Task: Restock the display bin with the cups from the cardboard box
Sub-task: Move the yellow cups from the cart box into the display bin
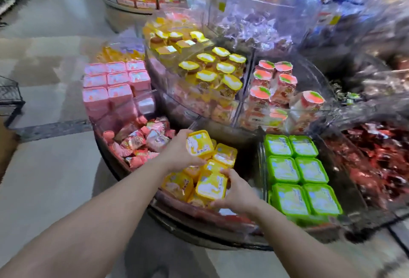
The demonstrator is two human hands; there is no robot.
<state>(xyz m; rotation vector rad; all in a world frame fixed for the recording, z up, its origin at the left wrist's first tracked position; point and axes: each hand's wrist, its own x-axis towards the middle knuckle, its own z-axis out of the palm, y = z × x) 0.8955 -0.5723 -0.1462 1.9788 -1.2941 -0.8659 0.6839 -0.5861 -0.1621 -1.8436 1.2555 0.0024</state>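
Note:
My left hand (pixel 179 152) grips a square yellow cup (pixel 199 144) and holds it above the display bin (pixel 177 202). My right hand (pixel 236 191) is closed on another yellow cup (pixel 211 187) at the bin's front, its lid tilted toward me. Several more yellow cups (pixel 224 155) lie loosely in the bin, some on their sides. A brown corner at the left edge may be the cardboard box (pixel 6 145); most of it is out of view.
Green square cups (pixel 296 171) fill the compartment to the right. Pink wrapped sweets (pixel 141 142) lie to the left, pink cups (pixel 115 85) behind them. Round yellow-lidded (pixel 212 72) and orange-lidded jars (pixel 274 85) sit on the clear upper tier. Red packets (pixel 376 158) lie far right. Floor spreads left.

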